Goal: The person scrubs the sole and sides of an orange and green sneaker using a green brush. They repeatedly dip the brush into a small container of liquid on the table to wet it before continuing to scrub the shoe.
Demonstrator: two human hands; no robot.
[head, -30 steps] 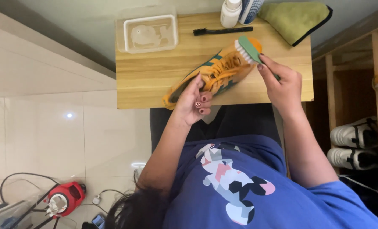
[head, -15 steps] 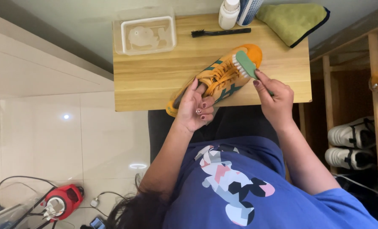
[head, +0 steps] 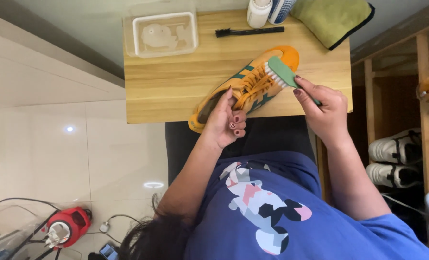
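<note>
Pale wood makes up the small table (head: 166, 91), a light, grained top that stands on glossy white floor tiles (head: 41, 159), with a greenish surface beyond its far edge. An orange sneaker (head: 246, 86) with dark green stripes and orange laces lies slantwise across the near right part of the top, its toe pointing far and right, its heel hanging over the near edge. The left hand (head: 226, 123) grips the heel end, fingers curled over the collar and clenched on the sneaker. The right hand (head: 322, 108) is closed around the handle of a green brush (head: 282, 72), whose white bristles press against the laces near the toe.

At the far left of the table sits a clear plastic tub (head: 164, 33) with cloudy liquid in it. Just right of it a slim black brush (head: 248, 32) lies flat along the far edge. Behind that stand a white bottle (head: 258, 10) and a striped can (head: 279, 8), touching or nearly so. A folded olive-green cloth (head: 332, 19) with a dark border lies at the far right corner, partly over the edge.

To the right of the table a wooden shoe rack (head: 419, 96) holds white sneakers (head: 399, 161) on a lower shelf. On the floor at near left, a red device (head: 68, 224) sits among black cables (head: 12, 212) beside a white plug. The person wears a blue shirt (head: 320, 226) with a printed figure and dark trousers.
</note>
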